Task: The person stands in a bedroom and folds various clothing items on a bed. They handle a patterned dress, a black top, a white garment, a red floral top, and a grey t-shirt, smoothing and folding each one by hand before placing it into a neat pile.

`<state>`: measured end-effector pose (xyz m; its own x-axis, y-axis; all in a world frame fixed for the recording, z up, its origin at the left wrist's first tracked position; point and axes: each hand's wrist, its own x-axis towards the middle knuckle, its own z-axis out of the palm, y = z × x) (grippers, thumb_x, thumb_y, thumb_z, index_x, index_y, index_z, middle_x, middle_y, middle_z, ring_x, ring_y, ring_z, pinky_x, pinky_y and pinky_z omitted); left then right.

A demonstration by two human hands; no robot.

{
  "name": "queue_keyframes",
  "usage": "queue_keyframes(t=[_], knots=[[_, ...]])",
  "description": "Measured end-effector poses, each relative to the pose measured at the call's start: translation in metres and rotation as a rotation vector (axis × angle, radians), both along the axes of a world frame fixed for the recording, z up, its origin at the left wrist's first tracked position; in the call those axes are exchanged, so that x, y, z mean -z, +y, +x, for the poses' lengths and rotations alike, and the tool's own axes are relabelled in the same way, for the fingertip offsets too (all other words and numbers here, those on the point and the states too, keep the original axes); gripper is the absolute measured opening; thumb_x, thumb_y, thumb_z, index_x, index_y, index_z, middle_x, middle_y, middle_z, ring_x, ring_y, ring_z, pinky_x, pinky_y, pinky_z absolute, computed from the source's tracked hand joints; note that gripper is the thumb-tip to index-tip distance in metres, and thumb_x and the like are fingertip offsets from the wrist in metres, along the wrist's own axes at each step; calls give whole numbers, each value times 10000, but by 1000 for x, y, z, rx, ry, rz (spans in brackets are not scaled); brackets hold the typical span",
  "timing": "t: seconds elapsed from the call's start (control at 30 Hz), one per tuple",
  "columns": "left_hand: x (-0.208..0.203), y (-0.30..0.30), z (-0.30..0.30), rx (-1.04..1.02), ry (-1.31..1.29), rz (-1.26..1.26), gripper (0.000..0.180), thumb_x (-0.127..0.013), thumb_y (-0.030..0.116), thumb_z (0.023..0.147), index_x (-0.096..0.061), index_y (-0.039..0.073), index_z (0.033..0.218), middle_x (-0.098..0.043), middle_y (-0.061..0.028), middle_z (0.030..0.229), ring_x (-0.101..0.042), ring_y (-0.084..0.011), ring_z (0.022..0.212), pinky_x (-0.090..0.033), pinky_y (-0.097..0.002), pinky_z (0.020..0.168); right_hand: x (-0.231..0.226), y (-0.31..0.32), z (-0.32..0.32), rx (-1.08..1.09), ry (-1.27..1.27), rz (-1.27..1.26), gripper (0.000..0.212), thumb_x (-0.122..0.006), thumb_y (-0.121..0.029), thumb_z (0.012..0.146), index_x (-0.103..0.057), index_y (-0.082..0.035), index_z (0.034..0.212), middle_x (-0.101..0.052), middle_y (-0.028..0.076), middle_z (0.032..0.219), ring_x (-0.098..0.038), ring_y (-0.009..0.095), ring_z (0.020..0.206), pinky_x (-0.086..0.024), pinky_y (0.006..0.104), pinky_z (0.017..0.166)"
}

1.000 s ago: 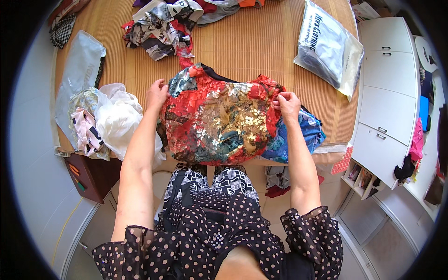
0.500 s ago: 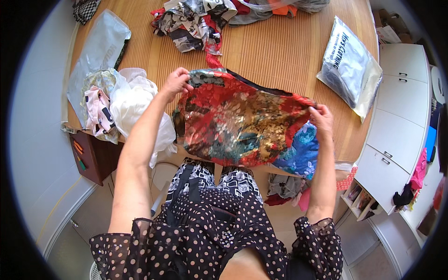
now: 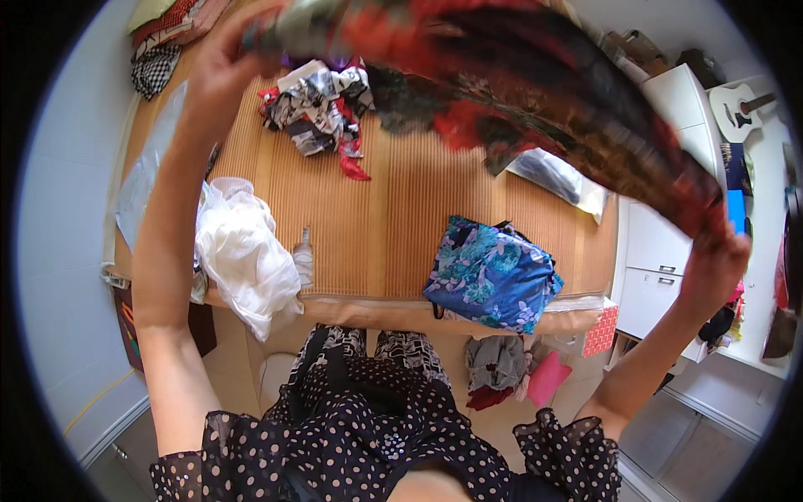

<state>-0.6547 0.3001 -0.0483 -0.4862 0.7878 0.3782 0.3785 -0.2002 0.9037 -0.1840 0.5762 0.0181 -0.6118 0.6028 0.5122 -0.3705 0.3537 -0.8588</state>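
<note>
Both my arms are raised, stretching a red floral garment [image 3: 535, 92] through the air above the mat. It is smeared by motion and partly cut off by the upper edge. My left hand [image 3: 219, 67] is closed on its left end, far up at the left. At the lower right end my right hand [image 3: 718, 255] pinches the garment, with the bunched cloth running up and left from it. Below, near the front edge of the mat-covered bed [image 3: 368, 226], lies a folded blue floral garment [image 3: 493, 274], apart from both hands.
White translucent plastic [image 3: 247, 255] hangs over the front edge at left. Crumpled patterned cloth [image 3: 314, 109] lies farther back. A bagged garment [image 3: 560, 180] rests at right, partly covered from view. White cabinets [image 3: 652, 238] stand on the right; clothes [image 3: 493, 368] lie below the front edge.
My hands have lifted the red floral garment up off the mat and spread farther apart. The blue floral garment beneath now shows whole.
</note>
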Motion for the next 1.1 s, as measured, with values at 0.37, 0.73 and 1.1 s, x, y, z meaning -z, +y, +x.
queue_keyframes(t=[0.37, 0.73, 1.1], knots=[[237, -126, 54, -194, 466, -505, 220, -507, -106, 601, -545, 39, 761, -528, -128, 1026, -539, -293, 904, -451, -318, 743, 259, -216, 19, -34, -1015, 324, 198, -575, 7, 626, -572, -71, 808, -537, 85, 818, -548, 262, 741, -463, 347, 641], [356, -196, 142, -503, 4, -850, 259, -566, 88, 720, -577, 42, 975, -540, -133, 996, -582, -224, 836, -455, -327, 767, 363, -189, 57, 168, -1102, -508, 236, -590, -68, 755, -567, 1, 980, -626, 71, 841, -597, 129, 742, -482, 262, 655], [374, -171, 89, -852, 71, -1023, 434, -607, 281, 716, -542, -2, 1039, -565, -207, 972, -530, -327, 937, -405, -388, 838, 377, -206, 11, 159, -1231, -1041, 147, -615, -156, 781, -537, -54, 851, -572, 25, 743, -550, 106, 551, -442, 209, 489]])
